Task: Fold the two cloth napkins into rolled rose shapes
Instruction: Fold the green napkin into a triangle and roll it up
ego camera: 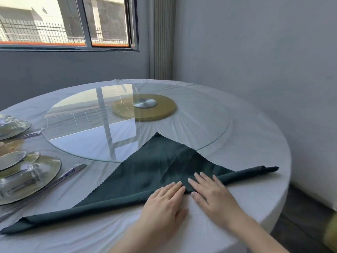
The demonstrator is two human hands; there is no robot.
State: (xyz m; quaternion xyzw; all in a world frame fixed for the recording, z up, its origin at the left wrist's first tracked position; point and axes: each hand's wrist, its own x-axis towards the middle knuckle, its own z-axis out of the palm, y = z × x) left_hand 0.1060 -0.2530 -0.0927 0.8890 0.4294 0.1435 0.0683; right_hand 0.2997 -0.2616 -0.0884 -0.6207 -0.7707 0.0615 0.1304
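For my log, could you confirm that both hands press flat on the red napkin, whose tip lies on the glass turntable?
Not quite: the napkin is dark green, not red, as the head view shows. The rest holds: the left hand and the right hand press flat on it, and its tip lies on the glass turntable.

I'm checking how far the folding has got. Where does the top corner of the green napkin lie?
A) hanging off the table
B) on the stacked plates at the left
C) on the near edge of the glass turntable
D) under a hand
C: the green napkin lies as a triangle whose far corner overlaps the near rim of the glass turntable.
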